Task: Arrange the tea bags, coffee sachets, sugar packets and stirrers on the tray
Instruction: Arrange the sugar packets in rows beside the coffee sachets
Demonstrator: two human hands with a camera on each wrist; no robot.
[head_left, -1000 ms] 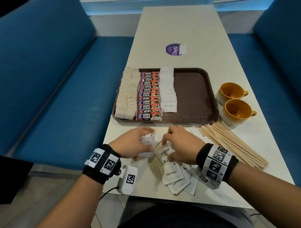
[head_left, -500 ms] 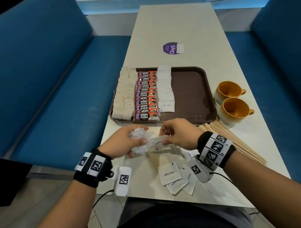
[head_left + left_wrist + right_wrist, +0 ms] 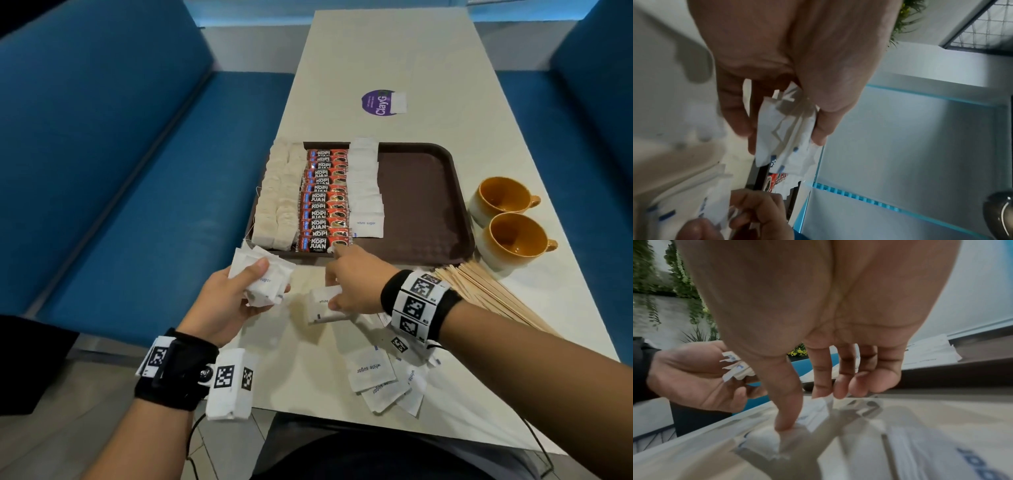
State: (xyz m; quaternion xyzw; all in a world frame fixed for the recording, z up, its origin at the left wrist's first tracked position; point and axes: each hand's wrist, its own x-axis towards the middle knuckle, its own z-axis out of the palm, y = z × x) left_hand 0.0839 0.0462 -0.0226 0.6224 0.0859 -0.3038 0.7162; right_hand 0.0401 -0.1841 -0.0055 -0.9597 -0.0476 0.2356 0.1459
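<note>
A brown tray [image 3: 421,205] holds rows of tea bags [image 3: 277,198], red coffee sachets [image 3: 325,202] and white sugar packets [image 3: 364,192]. My left hand [image 3: 265,284] hovers just in front of the tray's near-left corner and grips a bundle of sugar packets [image 3: 263,281], seen close up as the bundle [image 3: 785,133] in the left wrist view. My right hand [image 3: 334,291] is down on the table, pinching one sugar packet [image 3: 320,305] between thumb and fingers [image 3: 822,392]. Loose sugar packets [image 3: 370,373] lie by my right wrist. Wooden stirrers [image 3: 489,298] are piled at the right.
Two orange cups [image 3: 503,198] [image 3: 517,240] stand right of the tray, close to the stirrers. A purple sticker [image 3: 378,102] marks the far tabletop. Blue benches [image 3: 137,171] flank the table. The tray's right half is bare.
My right hand brought a packet to the left hand's bundle, then dropped onto another packet on the table. The left hand moved up and left with the bundle.
</note>
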